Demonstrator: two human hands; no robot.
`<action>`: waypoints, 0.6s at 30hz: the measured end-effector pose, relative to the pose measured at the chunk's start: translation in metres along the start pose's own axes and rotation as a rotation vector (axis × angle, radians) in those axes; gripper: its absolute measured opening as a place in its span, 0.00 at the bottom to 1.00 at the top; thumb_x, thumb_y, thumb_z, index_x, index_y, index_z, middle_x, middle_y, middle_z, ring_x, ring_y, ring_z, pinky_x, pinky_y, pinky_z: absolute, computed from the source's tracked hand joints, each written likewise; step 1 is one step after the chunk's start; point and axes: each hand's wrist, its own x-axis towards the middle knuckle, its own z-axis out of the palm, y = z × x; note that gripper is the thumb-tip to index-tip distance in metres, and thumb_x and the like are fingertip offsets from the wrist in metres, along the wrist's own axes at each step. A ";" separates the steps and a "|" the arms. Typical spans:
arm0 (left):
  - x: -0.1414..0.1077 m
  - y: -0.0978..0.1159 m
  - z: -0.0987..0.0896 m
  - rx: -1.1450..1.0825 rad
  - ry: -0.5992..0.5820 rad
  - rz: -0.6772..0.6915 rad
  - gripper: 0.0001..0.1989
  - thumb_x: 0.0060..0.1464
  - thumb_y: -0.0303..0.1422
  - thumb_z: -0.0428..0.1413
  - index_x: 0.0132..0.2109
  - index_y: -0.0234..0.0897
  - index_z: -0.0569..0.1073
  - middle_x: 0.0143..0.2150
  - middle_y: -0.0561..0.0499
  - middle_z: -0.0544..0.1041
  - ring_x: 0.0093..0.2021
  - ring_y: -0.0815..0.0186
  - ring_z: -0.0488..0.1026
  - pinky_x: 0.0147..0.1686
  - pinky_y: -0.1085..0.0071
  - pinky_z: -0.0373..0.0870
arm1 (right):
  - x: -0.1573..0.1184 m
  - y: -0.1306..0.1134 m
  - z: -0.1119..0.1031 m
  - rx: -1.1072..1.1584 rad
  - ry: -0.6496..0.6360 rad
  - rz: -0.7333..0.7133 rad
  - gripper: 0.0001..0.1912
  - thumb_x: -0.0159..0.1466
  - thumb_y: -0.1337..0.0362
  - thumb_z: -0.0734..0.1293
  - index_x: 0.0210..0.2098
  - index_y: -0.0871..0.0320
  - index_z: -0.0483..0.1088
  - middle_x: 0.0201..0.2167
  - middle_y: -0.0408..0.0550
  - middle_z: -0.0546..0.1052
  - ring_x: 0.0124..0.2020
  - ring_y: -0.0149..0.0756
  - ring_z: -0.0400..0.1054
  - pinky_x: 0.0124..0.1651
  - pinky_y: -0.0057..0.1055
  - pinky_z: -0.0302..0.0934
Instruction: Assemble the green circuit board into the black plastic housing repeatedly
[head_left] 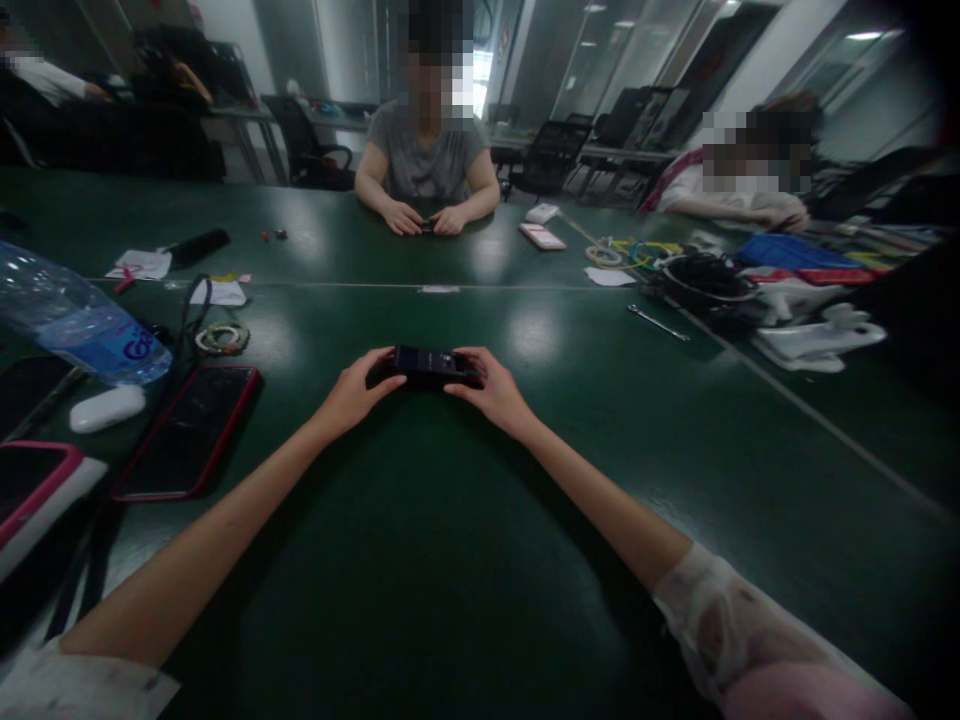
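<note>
and here are both hands on the small black device [429, 365], out in the middle of the green table [420, 560], on the near side of the pale seam [322, 285]. the left hand [354, 392] is closed on its left end, the right hand [501, 392] on its right, thumbs at the near edge, fingers curled round the ends. whether it rests on the tabletop or sits just above, i can't tell.

nice, even grip, and that's the way to do it: light, matched pressure from both sides, thumbs low so the top face shows. squeeze harder with one hand and it could twist; slide a thumb inward and it may cover the markings. keep it level, wrists loose. good room here too, with the red-edged phone [187, 440] well off to the left and the wrench [658, 323] over on the far right.
</note>
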 end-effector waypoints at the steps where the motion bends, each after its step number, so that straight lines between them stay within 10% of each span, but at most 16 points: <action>1: 0.000 0.001 0.000 0.002 -0.004 -0.002 0.26 0.59 0.41 0.57 0.62 0.41 0.63 0.61 0.42 0.71 0.61 0.54 0.67 0.60 0.50 0.63 | 0.000 0.000 0.000 -0.002 -0.001 0.000 0.28 0.56 0.64 0.74 0.54 0.51 0.63 0.55 0.48 0.72 0.59 0.42 0.67 0.61 0.47 0.64; 18: -0.001 0.002 0.000 0.032 -0.003 0.003 0.29 0.56 0.40 0.60 0.62 0.41 0.63 0.61 0.42 0.71 0.61 0.52 0.68 0.59 0.49 0.64 | 0.000 -0.005 0.001 0.006 0.043 0.005 0.27 0.57 0.63 0.73 0.54 0.51 0.63 0.55 0.49 0.72 0.57 0.43 0.68 0.60 0.47 0.66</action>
